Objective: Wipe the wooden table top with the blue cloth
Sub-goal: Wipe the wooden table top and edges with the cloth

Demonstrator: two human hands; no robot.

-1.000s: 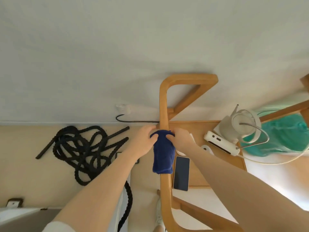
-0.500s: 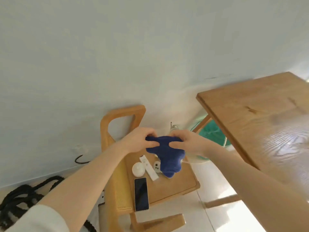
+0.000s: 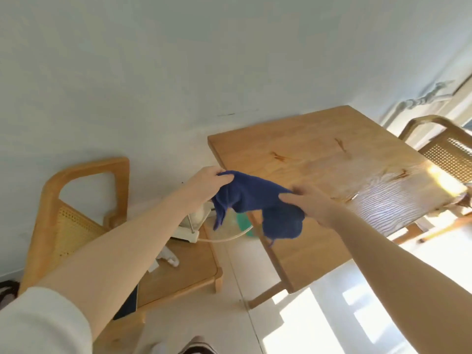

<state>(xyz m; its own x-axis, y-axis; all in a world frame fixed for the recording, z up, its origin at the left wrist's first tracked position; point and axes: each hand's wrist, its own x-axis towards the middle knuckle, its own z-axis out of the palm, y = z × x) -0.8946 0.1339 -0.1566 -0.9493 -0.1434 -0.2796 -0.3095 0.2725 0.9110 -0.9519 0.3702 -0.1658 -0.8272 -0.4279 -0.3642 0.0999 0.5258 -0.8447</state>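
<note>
We hold blue cloth (image 3: 251, 200) in air, left hand (image 3: 204, 186) and right hand (image 3: 310, 204) each pinching one edge, cloth sagging between, just off near corner of wooden table top (image 3: 332, 159). Wiping not begun, we judge. Next: lower cloth flat onto wood, press, sweep.

pale wall (image 3: 153, 72), cane chairs (image 3: 74, 226), sunlit floor (image 3: 319, 320)

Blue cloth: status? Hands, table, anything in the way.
Left hand and right hand both grip the blue cloth, held in the air. Wooden table top not yet touched. Nothing on it.
</note>
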